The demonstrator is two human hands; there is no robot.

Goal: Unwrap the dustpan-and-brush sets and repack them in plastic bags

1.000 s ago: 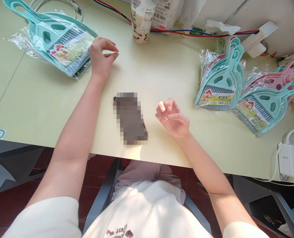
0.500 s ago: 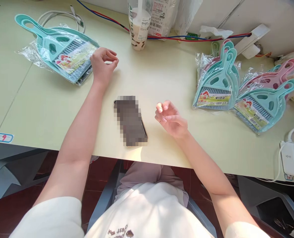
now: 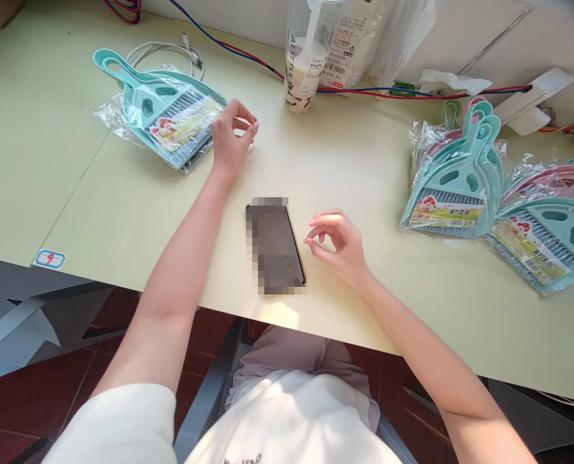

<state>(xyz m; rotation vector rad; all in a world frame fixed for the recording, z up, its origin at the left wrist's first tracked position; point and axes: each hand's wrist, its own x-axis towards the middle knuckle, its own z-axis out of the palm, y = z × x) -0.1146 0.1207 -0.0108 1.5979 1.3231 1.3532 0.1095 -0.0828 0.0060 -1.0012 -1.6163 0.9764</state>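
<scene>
On the desk, my left hand [image 3: 234,136] rests at the right edge of the turquoise dustpan-and-brush sets [image 3: 158,106] in clear plastic. Its fingers are curled and the thumb tip meets the index finger; I see nothing held. To the right of a dark phone [image 3: 280,248], partly blurred out, is my right hand [image 3: 338,248]. Its fingers are loosely curved, with a gap between index finger and thumb and nothing in it. The phone lies between my forearms, touched by neither hand.
More wrapped dustpan-and-brush sets [image 3: 454,187], turquoise and pink, lie at the right. Behind stand a drink cup with a straw [image 3: 304,71] and a plastic-wrapped package [image 3: 347,48]. Red-blue wires [image 3: 248,53], a white cable [image 3: 164,48] and a power strip [image 3: 538,96] lie along the back.
The view has shifted left, so the things appear farther right. My right hand has turned from palm up to a side-on curl near the phone. My left hand stays by the dustpan sets.
</scene>
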